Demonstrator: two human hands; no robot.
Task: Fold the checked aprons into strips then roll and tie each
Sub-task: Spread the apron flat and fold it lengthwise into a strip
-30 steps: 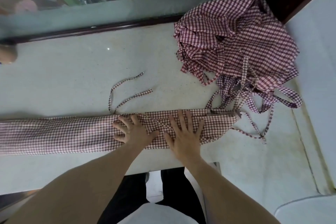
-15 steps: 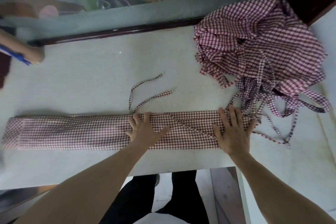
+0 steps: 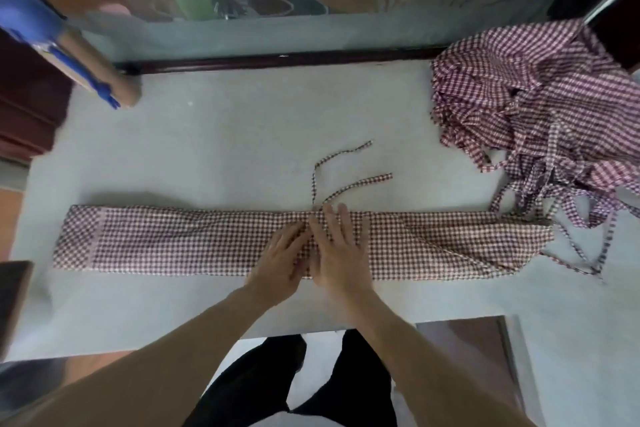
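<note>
Materials: woven cloth on matt stone-like top.
My folded apron strip [image 3: 194,241] is matt checked cotton-like cloth; table [image 3: 214,135] pale, smooth, dull; back rail [image 3: 277,59] dark glossy wood.

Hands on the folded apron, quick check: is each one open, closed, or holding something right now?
Left hand: open, fingers flat, pressing on the folded apron strip.
Right hand: open, fingers straight, pressing on the same strip.

Pale grey tabletop [image 3: 214,149], dark wooden rail along far edge. On it: one checked apron strip [image 3: 180,243] lying lengthwise near the front; heap of unfolded checked aprons [image 3: 540,107] at far right; possibly a roller, blurred, far left.
</note>
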